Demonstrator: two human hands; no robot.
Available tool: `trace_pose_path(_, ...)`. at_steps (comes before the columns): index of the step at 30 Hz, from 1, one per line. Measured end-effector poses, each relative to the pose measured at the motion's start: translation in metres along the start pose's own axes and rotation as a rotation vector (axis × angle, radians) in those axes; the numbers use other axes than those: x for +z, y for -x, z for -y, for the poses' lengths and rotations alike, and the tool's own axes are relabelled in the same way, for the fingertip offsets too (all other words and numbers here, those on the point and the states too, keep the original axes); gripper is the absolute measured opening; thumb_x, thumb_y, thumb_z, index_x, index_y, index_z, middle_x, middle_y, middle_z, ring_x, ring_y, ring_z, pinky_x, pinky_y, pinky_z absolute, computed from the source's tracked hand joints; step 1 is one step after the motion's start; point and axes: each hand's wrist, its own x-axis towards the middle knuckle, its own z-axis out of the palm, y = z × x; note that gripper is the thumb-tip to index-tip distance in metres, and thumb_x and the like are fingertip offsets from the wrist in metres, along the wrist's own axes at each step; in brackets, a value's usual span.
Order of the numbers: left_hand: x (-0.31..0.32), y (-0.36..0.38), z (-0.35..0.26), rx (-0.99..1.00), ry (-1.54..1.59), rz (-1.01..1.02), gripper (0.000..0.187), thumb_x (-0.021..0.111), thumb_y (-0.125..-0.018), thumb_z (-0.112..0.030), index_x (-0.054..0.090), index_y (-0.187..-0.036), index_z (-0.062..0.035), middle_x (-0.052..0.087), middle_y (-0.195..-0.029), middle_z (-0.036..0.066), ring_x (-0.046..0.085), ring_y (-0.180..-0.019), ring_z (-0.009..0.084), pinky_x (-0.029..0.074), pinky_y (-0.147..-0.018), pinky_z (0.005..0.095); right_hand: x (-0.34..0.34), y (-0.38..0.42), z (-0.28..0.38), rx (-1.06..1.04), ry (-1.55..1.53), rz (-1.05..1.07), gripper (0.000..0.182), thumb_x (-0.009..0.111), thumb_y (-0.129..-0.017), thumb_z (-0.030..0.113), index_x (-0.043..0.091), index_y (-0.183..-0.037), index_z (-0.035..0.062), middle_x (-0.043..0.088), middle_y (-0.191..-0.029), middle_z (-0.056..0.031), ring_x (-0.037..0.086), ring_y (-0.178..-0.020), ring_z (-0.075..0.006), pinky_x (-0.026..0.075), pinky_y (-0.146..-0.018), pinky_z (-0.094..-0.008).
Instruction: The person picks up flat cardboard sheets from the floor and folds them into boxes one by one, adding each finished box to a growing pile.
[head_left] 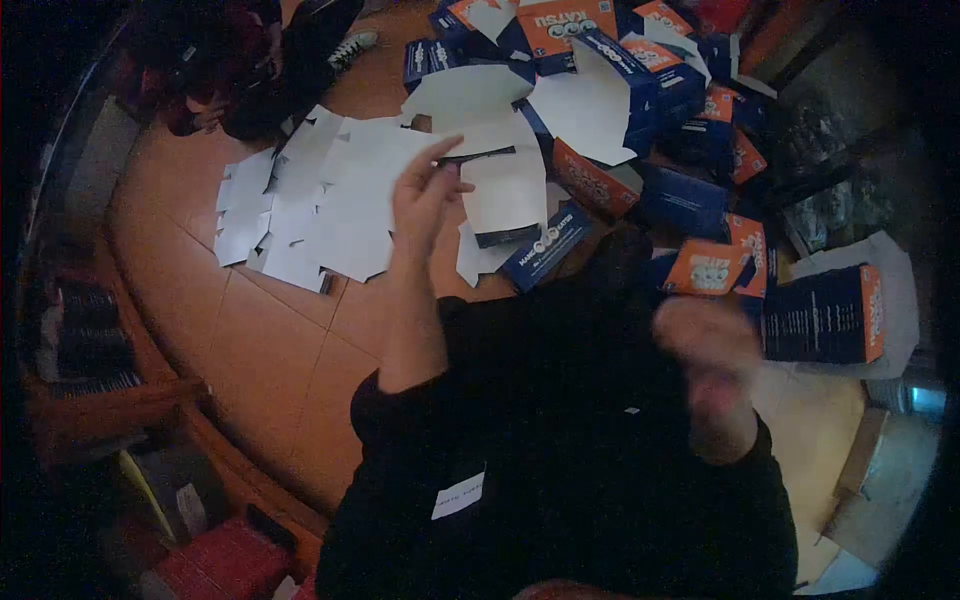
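Note:
My left hand (428,195) is raised over a white-sided opened carton (505,190), its fingers apart and nothing between them. A dark narrow edge of that carton shows just beyond the fingertips. On the right, my right hand (708,340) is smeared by motion, so its fingers cannot be made out. It is close to an orange KATSU box (708,268) and a dark blue printed box (815,318). In front of me lies a blue box panel with a printed label (548,245).
Flattened white cardboard sheets (345,200) lie on the tiled floor (285,335) to the left. Several blue and orange boxes (680,200) are heaped at the right and back. Another person (215,70) sits at the upper left. A wooden ledge (120,400) borders the lower left.

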Motion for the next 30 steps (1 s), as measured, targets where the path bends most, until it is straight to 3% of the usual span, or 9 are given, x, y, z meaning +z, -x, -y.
trace_pose_path(3, -0.007, -0.006, 0.099, -0.163, -0.681, -0.134, 0.033, 0.053, -0.081, -0.019, 0.053, -0.107, 0.0003, 0.060, -0.086, 0.019, 0.060, -0.076, 0.0296, 0.046, -0.071, 0.0366, 0.008, -0.021, -0.001, -0.001, -0.138, 0.315, 0.070, 0.037, -0.080, 0.062, 0.064, -0.091, -0.0016, 0.054, -0.067, -0.0093, 0.051, -0.057, -0.0243, 0.041, -0.053, -0.0331)
trace_pose_path(7, -0.044, -0.009, 0.171, -0.396, -1.191, 0.090, 0.047, 0.056, -0.074, -0.028, 0.048, -0.114, -0.0040, 0.039, -0.124, 0.022, 0.036, -0.117, 0.0352, 0.032, -0.091, 0.0500, -0.004, -0.007, -0.016, 0.061, -0.028, -0.231, 0.069, 0.034, -0.081, 0.062, 0.064, -0.086, -0.0005, 0.055, -0.064, -0.0096, 0.051, -0.055, -0.0232, 0.038, -0.049, -0.0329)
trace_pose_path(10, -0.039, -0.013, 0.166, -0.444, -1.326, 0.068, 0.053, 0.056, -0.073, -0.029, 0.044, -0.120, -0.0065, 0.020, -0.138, 0.019, 0.014, -0.129, 0.0340, 0.017, -0.097, 0.0593, -0.017, 0.010, -0.033, 0.106, -0.028, -0.302, 0.068, 0.034, -0.081, 0.061, 0.065, -0.088, 0.0011, 0.055, -0.062, -0.0095, 0.049, -0.053, -0.0216, 0.035, -0.046, -0.0317)
trace_pose_path(12, -0.041, -0.018, 0.177, -0.485, -1.347, 0.108, 0.057, 0.054, -0.074, -0.029, 0.040, -0.125, -0.0081, 0.012, -0.141, 0.016, 0.003, -0.131, 0.0339, 0.008, -0.096, 0.0646, -0.022, 0.004, -0.036, 0.148, -0.093, -0.058, 0.065, 0.034, -0.082, 0.060, 0.065, -0.093, 0.0035, 0.052, -0.060, -0.0085, 0.046, -0.051, -0.0215, 0.033, -0.046, -0.0322)
trace_pose_path(15, -0.049, -0.023, 0.215, -0.514, -1.462, 0.125, 0.059, 0.049, -0.078, -0.031, 0.034, -0.130, -0.0100, 0.015, -0.141, 0.013, 0.006, -0.131, 0.0331, 0.009, -0.096, 0.0642, -0.009, -0.020, -0.031, 0.275, -0.235, 0.544, 0.060, 0.030, -0.085, 0.057, 0.064, -0.100, 0.0104, 0.039, -0.055, -0.0057, 0.040, -0.050, -0.0227, 0.031, -0.047, -0.0345)
trace_pose_path(21, -0.058, -0.029, 0.214, -0.346, -1.396, -0.183, 0.040, 0.044, -0.082, -0.023, 0.043, -0.119, -0.0084, 0.037, -0.127, 0.010, 0.035, -0.119, 0.0282, 0.023, -0.091, 0.0609, -0.006, -0.021, -0.036, 0.196, -0.378, 0.571, 0.045, 0.037, -0.088, 0.044, 0.064, -0.098, 0.0091, 0.038, -0.058, -0.0070, 0.043, -0.055, -0.0237, 0.033, -0.050, -0.0326)
trace_pose_path(23, -0.066, -0.034, 0.201, -0.312, -1.288, -0.343, 0.032, 0.042, -0.083, -0.020, 0.048, -0.112, -0.0091, 0.053, -0.111, 0.010, 0.050, -0.104, 0.0266, 0.033, -0.087, 0.0554, 0.004, -0.015, -0.031, 0.292, -0.596, 0.868, 0.036, 0.043, -0.088, 0.035, 0.063, -0.093, 0.0050, 0.040, -0.059, -0.0092, 0.044, -0.056, -0.0257, 0.034, -0.051, -0.0334)
trace_pose_path(26, -0.080, -0.032, 0.185, -0.042, -1.176, -0.454, 0.024, 0.045, -0.081, -0.014, 0.051, -0.104, -0.0111, 0.060, -0.085, 0.009, 0.057, -0.084, 0.0280, 0.041, -0.075, 0.0448, 0.032, 0.004, -0.026, 0.303, -0.849, 1.025, 0.026, 0.050, -0.086, 0.024, 0.059, -0.085, -0.0005, 0.045, -0.063, -0.0123, 0.047, -0.060, -0.0281, 0.037, -0.054, -0.0367)
trace_pose_path(30, -0.073, -0.023, 0.145, 0.008, -1.016, -0.537, 0.017, 0.054, -0.077, -0.009, 0.057, -0.093, -0.0125, 0.059, -0.080, 0.010, 0.057, -0.078, 0.0287, 0.043, -0.068, 0.0388, 0.058, 0.024, -0.012, 0.237, -0.971, 1.100, 0.026, 0.050, -0.086, 0.023, 0.060, -0.083, -0.0001, 0.045, -0.064, -0.0098, 0.046, -0.061, -0.0224, 0.035, -0.055, -0.0348)
